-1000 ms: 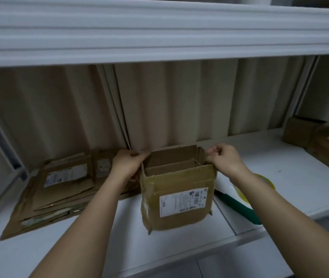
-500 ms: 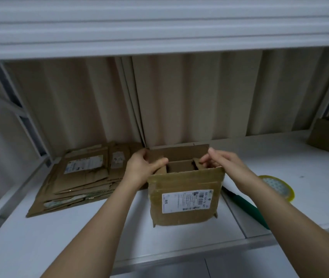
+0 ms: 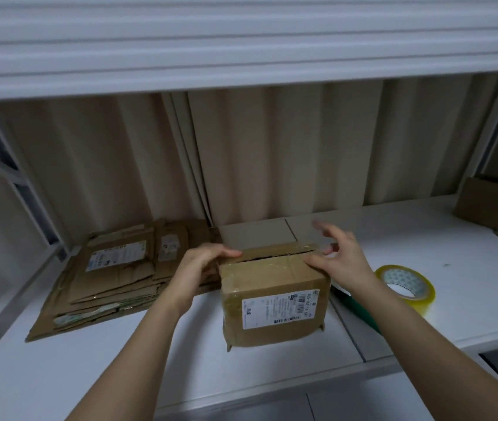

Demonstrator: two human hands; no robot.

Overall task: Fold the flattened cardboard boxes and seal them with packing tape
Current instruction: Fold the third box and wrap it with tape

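Observation:
A small brown cardboard box with a white shipping label stands on the white shelf. Its top flaps are folded down and meet along a narrow open seam. My left hand presses on the box's top left edge with its fingertips. My right hand has its thumb resting on the top right flap, and its fingers are spread and blurred above the far corner. A roll of clear packing tape lies on the shelf to the right of the box.
A pile of flattened cardboard boxes lies at the left. A green-handled tool lies between the box and the tape. More cardboard boxes sit at the far right. A beige curtain hangs behind and another shelf runs overhead.
The box's top flaps were standing open and are now folded down flat. Both hands moved from the flap edges onto the closed top.

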